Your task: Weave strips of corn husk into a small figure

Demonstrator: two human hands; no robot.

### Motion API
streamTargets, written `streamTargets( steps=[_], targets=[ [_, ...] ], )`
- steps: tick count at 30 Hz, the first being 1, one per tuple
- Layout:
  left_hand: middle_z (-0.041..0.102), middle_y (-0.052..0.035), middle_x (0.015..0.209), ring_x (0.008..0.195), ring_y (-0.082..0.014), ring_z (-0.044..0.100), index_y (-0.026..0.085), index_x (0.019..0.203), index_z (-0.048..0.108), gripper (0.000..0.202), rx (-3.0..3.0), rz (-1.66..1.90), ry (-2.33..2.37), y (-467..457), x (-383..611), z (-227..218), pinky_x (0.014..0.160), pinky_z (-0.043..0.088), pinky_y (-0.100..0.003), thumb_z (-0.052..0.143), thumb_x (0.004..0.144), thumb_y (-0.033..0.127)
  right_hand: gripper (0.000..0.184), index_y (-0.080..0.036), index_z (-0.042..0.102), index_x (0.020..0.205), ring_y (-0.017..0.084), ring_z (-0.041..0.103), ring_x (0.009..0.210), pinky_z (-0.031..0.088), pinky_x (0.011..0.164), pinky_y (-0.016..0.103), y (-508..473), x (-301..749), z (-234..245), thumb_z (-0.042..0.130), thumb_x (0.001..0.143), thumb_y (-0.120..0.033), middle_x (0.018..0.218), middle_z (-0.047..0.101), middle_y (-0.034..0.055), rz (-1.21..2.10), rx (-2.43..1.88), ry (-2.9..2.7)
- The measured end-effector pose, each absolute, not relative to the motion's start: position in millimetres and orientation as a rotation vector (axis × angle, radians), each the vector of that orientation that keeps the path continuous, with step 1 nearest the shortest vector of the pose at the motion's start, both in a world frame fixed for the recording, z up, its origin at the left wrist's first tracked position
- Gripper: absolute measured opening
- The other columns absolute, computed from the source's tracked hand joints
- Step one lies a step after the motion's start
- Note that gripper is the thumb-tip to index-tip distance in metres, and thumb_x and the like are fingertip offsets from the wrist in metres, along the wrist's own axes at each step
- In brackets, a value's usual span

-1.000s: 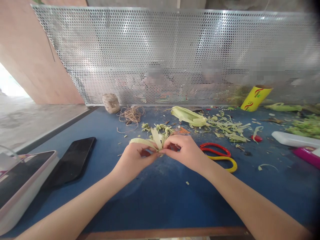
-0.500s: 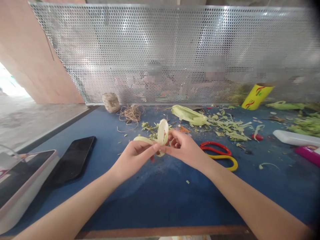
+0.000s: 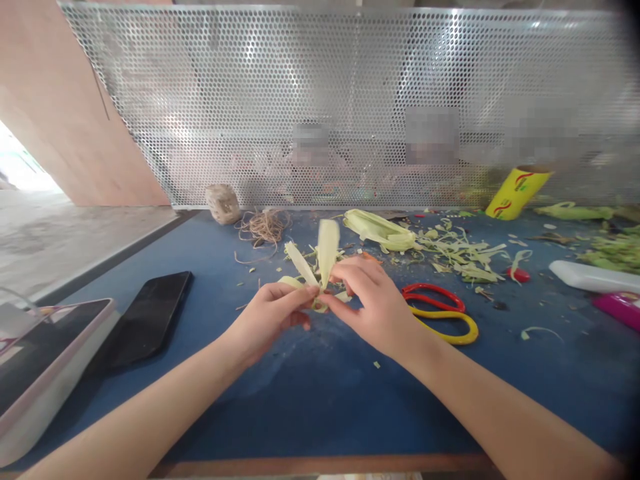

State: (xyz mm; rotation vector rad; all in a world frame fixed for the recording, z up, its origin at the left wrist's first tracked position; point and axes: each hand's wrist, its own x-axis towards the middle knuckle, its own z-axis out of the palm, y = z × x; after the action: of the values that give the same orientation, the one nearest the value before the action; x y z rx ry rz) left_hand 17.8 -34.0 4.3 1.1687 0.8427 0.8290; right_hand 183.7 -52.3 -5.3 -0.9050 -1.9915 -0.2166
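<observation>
Green husk strips [image 3: 329,250]: 2 upright | left hand [image 3: 274,307]: pinching them | right hand [image 3: 373,300]: touching, grip unclear | scissors [image 3: 441,312]: 1

Looks like a simple craft workshop, apparently open to daylight [image 3: 23,160] at far left. Shown by handwork with husk strips [image 3: 329,250] above a blue worktable [image 3: 320,413], strewn with pale trimmings [image 3: 475,257], a tangle of twine [image 3: 263,227] and scissors [image 3: 450,314]. Backed by a perforated metal screen [image 3: 325,80], dimly revealing people [image 3: 307,175] beyond. Flanked at left by bare grey floor [image 3: 45,237] and a plain pinkish wall [image 3: 75,107].
</observation>
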Motion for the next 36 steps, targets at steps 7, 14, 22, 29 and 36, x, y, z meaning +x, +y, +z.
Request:
streamTargets(
  steps=[7, 14, 22, 29, 36],
  targets=[
    [0.055, 0.0018, 0.053, 0.051, -0.0093, 0.048, 0.015, 0.055, 0.065, 0.014, 1.251, 0.835, 0.856, -34.3, 18.9, 3.2, 0.049, 0.042, -0.022, 0.063, 0.067, 0.022, 0.017, -0.018, 0.06, 0.096, 0.012, 0.055, 0.072, 0.038, 0.068, 0.028, -57.6, 185.0, -1.1, 0.05, 0.083, -0.014, 0.084, 0.064, 0.0034, -0.53, -0.748, -2.076],
    [0.054, 0.0016, 0.053, 0.053, -0.0104, 0.048, 0.014, 0.057, 0.06, 0.016, 1.66, 0.724, 0.983, -40.7, 18.5, 8.7, 0.053, 0.037, -0.022, 0.062, 0.067, 0.025, 0.022, -0.017, 0.063, 0.094, 0.013, 0.053, 0.072, 0.038, 0.066, 0.027, -53.5, 185.6, 1.1, 0.042, 0.087, -0.019, 0.083, 0.064, 0.0038, -0.364, -0.771, -2.225],
    [0.057, 0.0, 0.063, 0.059, -0.012, 0.051, 0.015, 0.072, 0.061, 0.024, 1.759, 0.698, 0.951, -41.1, 14.7, 12.4, 0.06, 0.041, -0.024, 0.049, 0.08, 0.034, 0.024, -0.017, 0.061, 0.09, 0.013, 0.054, 0.08, 0.043, 0.072, 0.027, -49.9, 193.7, 6.5, 0.042, 0.08, -0.007, 0.089, 0.06, 0.0058, 0.211, -0.695, -2.124],
    [0.055, -0.0002, 0.057, 0.058, -0.0139, 0.05, 0.018, 0.055, 0.055, 0.031, 2.018, 0.603, 1.011, -45.2, 17.6, 13.4, 0.058, 0.039, -0.023, 0.045, 0.08, 0.032, 0.021, -0.017, 0.057, 0.096, 0.01, 0.05, 0.064, 0.044, 0.061, 0.023, -50.0, 185.7, 2.7, 0.053, 0.079, -0.03, 0.075, 0.057, 0.0004, 0.466, -0.938, -1.97],
    [0.055, 0.0009, 0.055, 0.054, -0.0133, 0.049, 0.018, 0.06, 0.057, 0.027, 1.991, 0.55, 1.007, -48.5, 21.2, 11.6, 0.054, 0.038, -0.022, 0.044, 0.079, 0.032, 0.006, -0.018, 0.061, 0.074, 0.012, 0.055, 0.079, 0.045, 0.07, 0.025, -49.5, 180.3, 1.7, 0.058, 0.075, -0.023, 0.082, 0.059, 0.0018, 0.486, -0.906, -1.907]
  ],
)
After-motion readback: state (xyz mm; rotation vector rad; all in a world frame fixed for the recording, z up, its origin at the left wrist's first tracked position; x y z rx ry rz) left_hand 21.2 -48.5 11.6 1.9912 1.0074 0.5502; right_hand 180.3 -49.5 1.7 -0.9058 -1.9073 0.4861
